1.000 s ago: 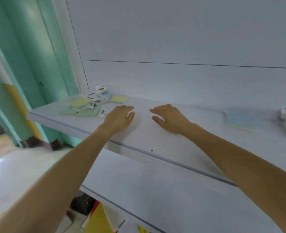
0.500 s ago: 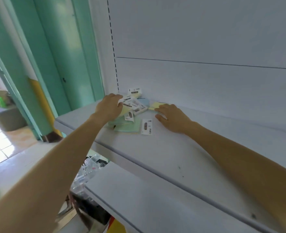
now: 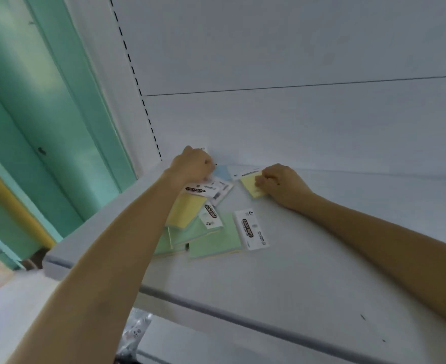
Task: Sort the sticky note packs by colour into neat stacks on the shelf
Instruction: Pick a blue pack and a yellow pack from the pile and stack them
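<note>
Right hand [image 3: 282,185] fingers curl, pinching a light-looking, probably slippery yellow sticky note pack [image 3: 250,186] by its edge on the shelf [image 3: 269,279]; left hand [image 3: 193,164] fingers curl over the mixed pile [image 3: 203,224] alongside, grip hidden.

Counted your pile at the back-left corner of the shelf [image 3: 295,271]. You had three green packs [image 3: 218,239] [image 3: 187,232] [image 3: 165,246], two yellow packs [image 3: 186,211] [image 3: 250,189] and one blue pack [image 3: 223,172]. One more white header [image 3: 203,148] poked out past your left hand [image 3: 193,164], and that pack's colour was hidden.
</note>
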A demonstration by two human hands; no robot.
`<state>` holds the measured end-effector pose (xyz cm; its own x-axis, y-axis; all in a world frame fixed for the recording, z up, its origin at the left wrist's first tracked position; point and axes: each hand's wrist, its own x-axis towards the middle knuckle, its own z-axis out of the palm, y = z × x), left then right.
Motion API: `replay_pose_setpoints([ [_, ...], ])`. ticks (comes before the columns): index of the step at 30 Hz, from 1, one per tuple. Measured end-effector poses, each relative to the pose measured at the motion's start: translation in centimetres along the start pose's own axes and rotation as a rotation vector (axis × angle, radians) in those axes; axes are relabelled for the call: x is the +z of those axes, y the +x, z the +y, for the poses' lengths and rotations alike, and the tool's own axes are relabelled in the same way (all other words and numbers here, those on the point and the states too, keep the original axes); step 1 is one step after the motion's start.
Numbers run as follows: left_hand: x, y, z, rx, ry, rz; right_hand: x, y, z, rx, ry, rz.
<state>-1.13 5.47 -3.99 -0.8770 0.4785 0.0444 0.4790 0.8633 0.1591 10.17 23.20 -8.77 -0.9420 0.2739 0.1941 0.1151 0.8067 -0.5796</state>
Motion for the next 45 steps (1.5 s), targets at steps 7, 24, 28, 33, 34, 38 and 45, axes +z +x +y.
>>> replay_pose_setpoints([
  [7,1.4,1.9,2.0,0.098,0.175,-0.182,-0.6,-0.4,0.2,0.195,-0.204,-0.074],
  [24,2.5,1.5,2.4,0.291,-0.026,-0.291,-1.9,-2.8,2.1,0.365,-0.192,0.196],
  [28,2.0,1.9,2.8,0.171,-0.046,-0.238,-2.3,-2.8,2.2,0.367,-0.124,0.153],
  [33,1.6,2.0,4.4,0.126,0.008,-0.254,-2.7,-3.1,2.1,0.295,-0.012,0.122],
  [34,1.4,2.1,4.7,0.131,-0.005,-0.258,-2.8,-3.2,1.9,0.273,0.014,0.136],
  [38,0.9,2.1,5.4,0.175,-0.035,-0.253,-2.9,-3.5,1.4,0.253,0.1,0.169],
  [45,2.4,2.1,5.9,0.261,-0.206,-0.225,-2.4,-4.1,1.4,0.305,0.085,0.236],
])
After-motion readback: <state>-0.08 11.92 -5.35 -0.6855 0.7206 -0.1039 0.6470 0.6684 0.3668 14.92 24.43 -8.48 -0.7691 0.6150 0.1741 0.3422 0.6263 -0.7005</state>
